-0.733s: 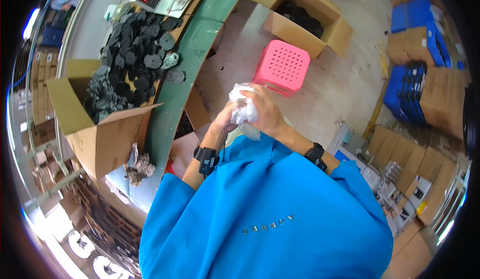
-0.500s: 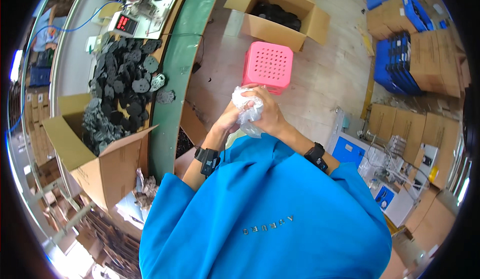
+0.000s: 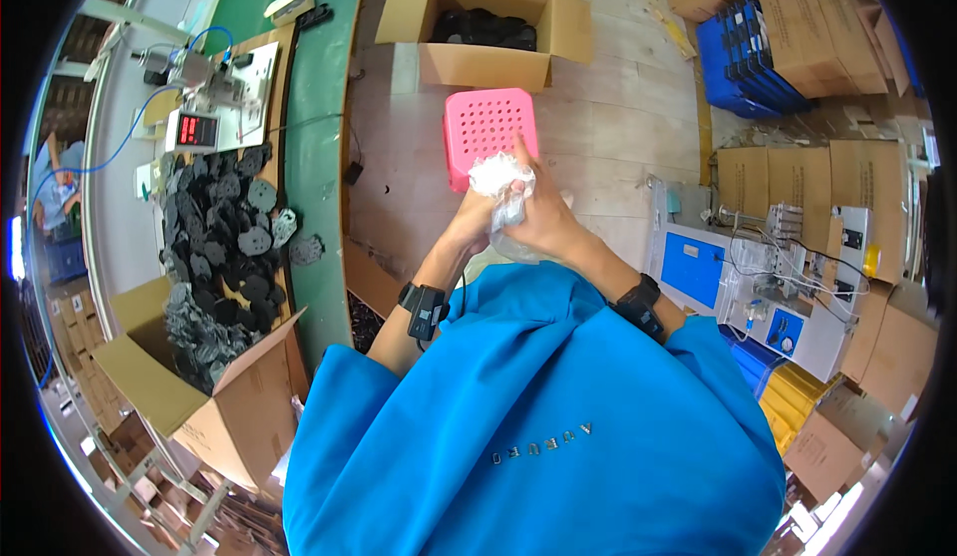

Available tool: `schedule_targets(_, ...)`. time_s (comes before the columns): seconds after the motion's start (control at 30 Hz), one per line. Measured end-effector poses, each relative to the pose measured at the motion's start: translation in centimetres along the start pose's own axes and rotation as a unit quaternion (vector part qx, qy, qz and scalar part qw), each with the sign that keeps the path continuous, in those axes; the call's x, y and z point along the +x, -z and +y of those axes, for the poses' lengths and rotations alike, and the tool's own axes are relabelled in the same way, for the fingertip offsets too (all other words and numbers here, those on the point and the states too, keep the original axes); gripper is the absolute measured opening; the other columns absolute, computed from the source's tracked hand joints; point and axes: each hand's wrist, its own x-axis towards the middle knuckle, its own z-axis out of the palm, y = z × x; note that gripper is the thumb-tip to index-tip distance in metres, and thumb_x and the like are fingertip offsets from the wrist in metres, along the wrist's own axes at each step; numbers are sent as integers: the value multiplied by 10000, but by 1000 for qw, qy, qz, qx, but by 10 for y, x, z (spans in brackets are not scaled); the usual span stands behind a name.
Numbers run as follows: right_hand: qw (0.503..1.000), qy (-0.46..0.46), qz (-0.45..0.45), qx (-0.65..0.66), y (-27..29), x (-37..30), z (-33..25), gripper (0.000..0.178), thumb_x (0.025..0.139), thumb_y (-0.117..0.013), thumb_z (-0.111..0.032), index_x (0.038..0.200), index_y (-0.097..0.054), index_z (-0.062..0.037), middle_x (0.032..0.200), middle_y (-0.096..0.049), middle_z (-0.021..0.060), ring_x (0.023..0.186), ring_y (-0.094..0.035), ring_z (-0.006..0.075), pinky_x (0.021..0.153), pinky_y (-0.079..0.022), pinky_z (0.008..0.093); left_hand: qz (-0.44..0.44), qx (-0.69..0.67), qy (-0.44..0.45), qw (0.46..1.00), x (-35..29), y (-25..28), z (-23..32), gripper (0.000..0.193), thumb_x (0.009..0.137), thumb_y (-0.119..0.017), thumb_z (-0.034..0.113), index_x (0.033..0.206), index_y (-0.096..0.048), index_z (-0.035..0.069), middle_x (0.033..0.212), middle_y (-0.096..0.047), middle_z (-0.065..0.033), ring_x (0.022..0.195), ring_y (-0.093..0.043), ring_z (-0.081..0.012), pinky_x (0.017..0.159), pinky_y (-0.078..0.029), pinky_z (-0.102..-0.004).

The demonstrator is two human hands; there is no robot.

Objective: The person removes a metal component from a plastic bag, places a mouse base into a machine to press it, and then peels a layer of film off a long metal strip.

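Both hands are closed on a crumpled clear plastic bag (image 3: 499,174) in front of my body. From the left side my left hand (image 3: 473,223) grips it, its fingers partly covered by the plastic. My right hand (image 3: 545,219) presses in from the other side, one finger pointing up and away from me. Loose plastic hangs below the hands toward my blue top. Just beyond them stands a pink stool (image 3: 478,106) with a perforated seat, which the bag partly overlaps in view.
On the left, a green-topped bench (image 3: 321,172) carries a pile of flat dark parts (image 3: 216,197) and a small machine with a red display (image 3: 195,131). A carton (image 3: 231,426) stands beside it. Ahead sits an open carton (image 3: 483,65); blue-panelled equipment (image 3: 692,265) is at right.
My view has turned, so the surroundings sit differently. Both hands still hold the plastic bag, now squeezed differently, with a right finger raised from it.
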Motion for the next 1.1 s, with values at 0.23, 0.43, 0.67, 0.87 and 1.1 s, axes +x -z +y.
schedule_targets(0.23,999,38,-13,16,111,20,35,1249,662,-942,-311,1626,-189,-54,1631,-280,219,1486,-313,407,1219,-277,492,-7,-57,84,995,99,-43,-9,408,1047,-528,246,1408,-528,56,1332,-635,-121,1166,-665,-254,947,-583,-414)
schedule_targets(0.43,987,107,110,47,219,32,105,1109,696,-890,-533,1586,-358,-140,1646,-254,230,1502,-261,453,1217,-253,540,13,-122,28,992,210,-157,-4,483,1073,-448,368,1445,-509,67,1390,-611,-143,1233,-634,-294,1025,-551,-466)
schedule_targets(0.67,952,181,183,-168,338,46,189,824,800,-749,-605,1469,-554,-165,1591,-343,202,1476,-278,487,1181,-299,578,105,-127,96,982,278,-321,-3,498,1072,-456,450,1454,-509,137,1422,-594,-90,1281,-594,-273,1060,-519,-444)
schedule_targets(0.87,960,110,210,-151,413,97,234,586,924,-696,-316,1452,-551,-106,1359,-594,181,1290,-528,419,1096,-439,493,-6,-160,113,981,393,-318,-37,476,1068,-463,474,1425,-535,166,1410,-598,-56,1274,-591,-242,1070,-502,-413)
schedule_targets(1.1,962,74,233,-123,476,204,300,584,901,-688,-286,1397,-549,-11,1386,-564,245,1245,-564,430,1064,-465,476,-68,-161,136,975,538,-335,-5,442,1077,-437,475,1351,-583,160,1331,-644,-36,1241,-604,-197,1054,-506,-395)
